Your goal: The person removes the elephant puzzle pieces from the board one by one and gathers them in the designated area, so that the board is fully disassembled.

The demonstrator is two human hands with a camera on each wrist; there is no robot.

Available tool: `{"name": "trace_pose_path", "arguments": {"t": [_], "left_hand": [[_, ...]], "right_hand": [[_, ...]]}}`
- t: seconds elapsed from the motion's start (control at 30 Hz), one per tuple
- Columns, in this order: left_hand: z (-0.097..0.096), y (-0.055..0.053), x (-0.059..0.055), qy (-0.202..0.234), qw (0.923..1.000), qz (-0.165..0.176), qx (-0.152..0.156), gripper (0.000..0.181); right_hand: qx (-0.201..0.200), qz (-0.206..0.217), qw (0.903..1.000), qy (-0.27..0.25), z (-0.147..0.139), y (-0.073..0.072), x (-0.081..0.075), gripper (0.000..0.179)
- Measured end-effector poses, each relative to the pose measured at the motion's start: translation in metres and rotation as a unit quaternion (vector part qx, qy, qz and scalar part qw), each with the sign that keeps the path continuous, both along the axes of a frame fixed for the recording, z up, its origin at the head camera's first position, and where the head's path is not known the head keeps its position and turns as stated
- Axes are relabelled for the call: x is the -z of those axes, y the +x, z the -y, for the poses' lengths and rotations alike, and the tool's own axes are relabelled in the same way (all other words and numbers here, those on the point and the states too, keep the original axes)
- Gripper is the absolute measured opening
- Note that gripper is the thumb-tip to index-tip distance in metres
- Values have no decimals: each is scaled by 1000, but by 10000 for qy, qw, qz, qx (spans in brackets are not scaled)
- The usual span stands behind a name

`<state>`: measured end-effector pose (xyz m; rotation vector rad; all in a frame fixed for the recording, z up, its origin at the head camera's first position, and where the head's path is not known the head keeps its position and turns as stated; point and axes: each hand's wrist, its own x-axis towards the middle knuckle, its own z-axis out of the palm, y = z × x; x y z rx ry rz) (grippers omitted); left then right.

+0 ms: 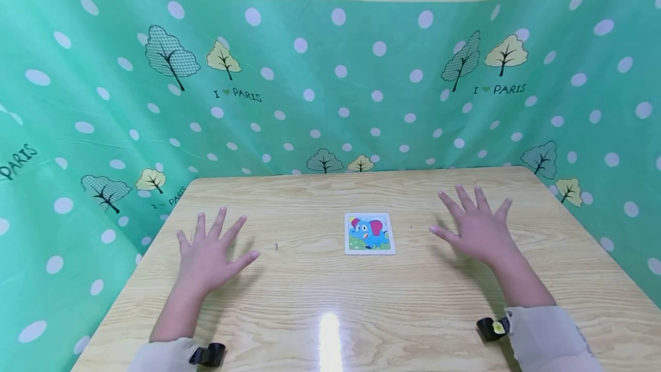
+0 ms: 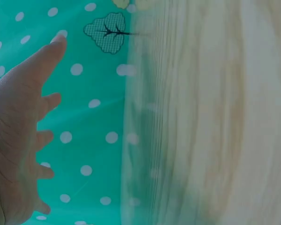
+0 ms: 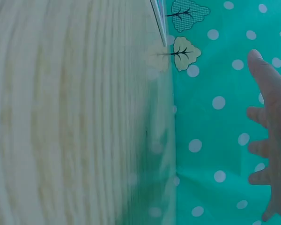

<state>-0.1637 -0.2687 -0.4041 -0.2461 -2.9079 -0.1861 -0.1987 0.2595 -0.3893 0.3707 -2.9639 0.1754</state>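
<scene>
A small square picture puzzle with a white border and a blue elephant lies flat near the middle of the table. To its left my left hand hovers over the wood, fingers spread wide and holding nothing. On the other side my right hand is spread the same way, its thumb pointing toward the picture. In the left wrist view the left hand shows from the side with straight fingers. The right wrist view has the right hand at its edge and a sliver of the puzzle at the top.
A light wood-grain table stretches beneath both hands. Green polka-dot cloth with printed trees hangs behind and along both sides of it. A small dark speck is on the wood left of the picture. Light glares off the table's front.
</scene>
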Motion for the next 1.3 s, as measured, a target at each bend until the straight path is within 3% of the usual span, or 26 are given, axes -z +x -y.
{"name": "trace_pose_path", "arguments": {"t": [0.23,0.7,0.87,1.1,1.3], "left_hand": [[-15,-1,1,197,9997,-106,104,84],[-47,-3,2,1198,9910,-103,581,75],[-57,-4,5,1691,9825,-108,768,71],[-70,-6,6,2291,9685,-84,975,68],[-83,-8,7,3000,9484,173,1010,67]], "right_hand": [[-101,-197,9998,-18,5,0,-2,85],[-582,-956,9935,-225,14,1,2,79],[-769,-1023,9907,-457,18,1,2,75],[-1023,-790,9855,-1101,25,0,2,69],[-1090,-736,9791,-1554,33,-3,6,67]]}}
